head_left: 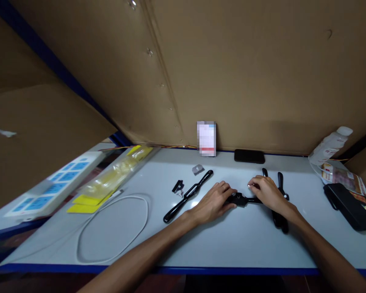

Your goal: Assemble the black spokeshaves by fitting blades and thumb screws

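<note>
Big brown cardboard wall (247,73) at the back & left side. Below it a white table (232,240) w/ a blue front edge.

Far left: a long white power strip (53,185) w/ blue sockets. Next to it a long clear bag (116,177) w/ yellow stuff inside. A white cable (144,221) lies in a big loop near the bag.

Right side: a black pouch (349,205) at the table's edge, a printed packet (338,175) just behind it, and a white bottle (331,144) leaning in the corner.

Middle: left hand (215,201) and right hand (268,193) sit close together, both on a small black tool (240,199) lying flat on the table btwn them. Left fingers are curled over the tool's left end, holding it down. Right fingers are bent, tips close together by a tiny shiny bit (250,185) above the tool; can't tell if they grip it.

A long black handle tool (187,196) lies slanted just left of the left hand. Black pliers (279,211) lie partly under the right hand & wrist.

At the back: a dark phone (249,156) lying flat, and a blurred card (206,138) standing vs. the wall.

Small bits: a black clip (177,186) beside the long tool, a grey metal piece (197,169) near its far tip.
</note>
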`<state>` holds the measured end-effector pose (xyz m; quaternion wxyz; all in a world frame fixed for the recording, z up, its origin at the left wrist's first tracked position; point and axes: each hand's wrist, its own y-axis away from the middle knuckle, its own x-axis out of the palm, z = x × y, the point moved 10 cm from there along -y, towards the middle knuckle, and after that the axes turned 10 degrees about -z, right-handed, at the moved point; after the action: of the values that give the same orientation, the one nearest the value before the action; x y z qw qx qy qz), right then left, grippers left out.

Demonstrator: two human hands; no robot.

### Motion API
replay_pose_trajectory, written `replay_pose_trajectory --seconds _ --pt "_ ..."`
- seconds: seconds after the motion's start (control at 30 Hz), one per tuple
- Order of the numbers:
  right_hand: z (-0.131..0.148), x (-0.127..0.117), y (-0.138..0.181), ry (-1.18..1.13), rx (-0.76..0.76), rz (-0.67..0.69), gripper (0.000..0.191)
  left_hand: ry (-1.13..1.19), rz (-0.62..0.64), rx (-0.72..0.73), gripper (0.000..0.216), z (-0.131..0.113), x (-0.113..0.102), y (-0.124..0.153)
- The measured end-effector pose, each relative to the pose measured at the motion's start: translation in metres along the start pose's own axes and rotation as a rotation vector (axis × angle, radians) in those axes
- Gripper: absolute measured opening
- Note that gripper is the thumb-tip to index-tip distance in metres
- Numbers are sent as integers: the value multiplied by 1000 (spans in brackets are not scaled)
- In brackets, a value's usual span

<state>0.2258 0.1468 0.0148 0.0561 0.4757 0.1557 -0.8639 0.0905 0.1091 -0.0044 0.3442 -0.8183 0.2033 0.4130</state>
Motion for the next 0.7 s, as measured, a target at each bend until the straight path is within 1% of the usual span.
replay_pose_trajectory --seconds 0.13,0.2,0.27,0.33,0.43,0.53,0.6,0.7 --pt "12 1 3 -185 19 0 12 -14 8 8 36 -1 0 -1" --pt "19 1 4 -291 24 -34 10 -20 4 15 36 -1 0 -1" --pt "26 0 6 -339 5 -79 10 -25 -8 22 34 -1 -1 -1" --pt "31 1 7 -328 -21 -97 11 -22 -20 28 32 -1 -2 -1" --pt "34 7 9 -296 -40 -79 13 -14 -15 26 29 -1 -1 -1" --pt "35 13 10 -220 -82 -79 15 -10 -11 12 29 0 0 -1" --pt "37 15 12 -154 -142 -103 17 1 -17 -2 29 2 -1 -2" --pt "46 17 15 -66 -271 -143 18 39 -5 -35 30 5 -1 -2"
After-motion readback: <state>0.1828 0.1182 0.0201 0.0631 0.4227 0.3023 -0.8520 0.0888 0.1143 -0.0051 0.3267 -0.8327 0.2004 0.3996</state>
